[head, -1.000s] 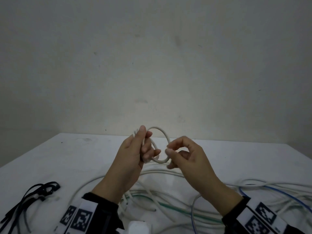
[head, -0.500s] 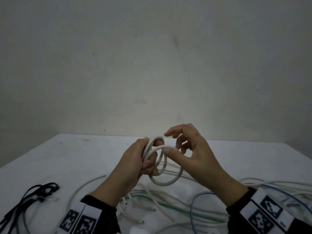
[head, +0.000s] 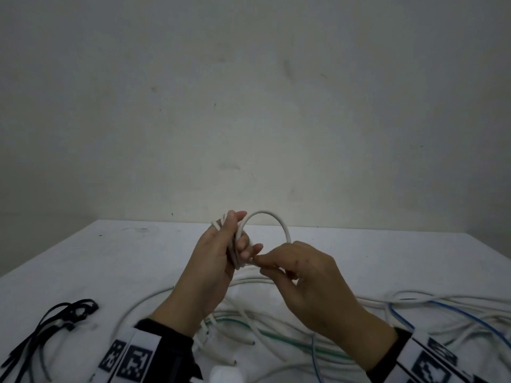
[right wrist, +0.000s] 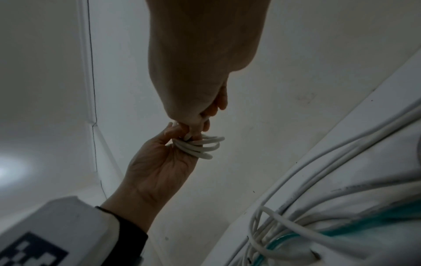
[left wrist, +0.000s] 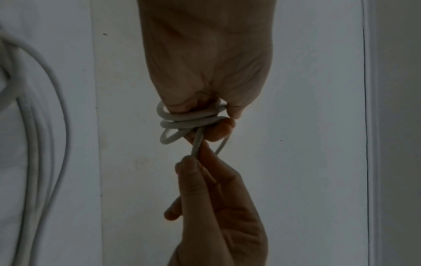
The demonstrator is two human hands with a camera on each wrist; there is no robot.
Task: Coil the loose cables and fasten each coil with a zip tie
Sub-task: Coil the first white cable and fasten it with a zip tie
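- Loose cables (head: 318, 322), white with a green and a blue one among them, sprawl across the near and right part of the table (head: 116, 252); they obstruct any low pass there.
- Black zip ties (head: 55, 327) lie at the near left edge.
- Far half of the tabletop, up to the wall (head: 249, 106), shows bare surface.
- Both hands are raised over the tangle.

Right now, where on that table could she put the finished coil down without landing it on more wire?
Bare table lies far left, between the back edge and the black zip ties; the far right corner behind the cables is bare too. The near middle and right are crowded with loose cables, under both hands.
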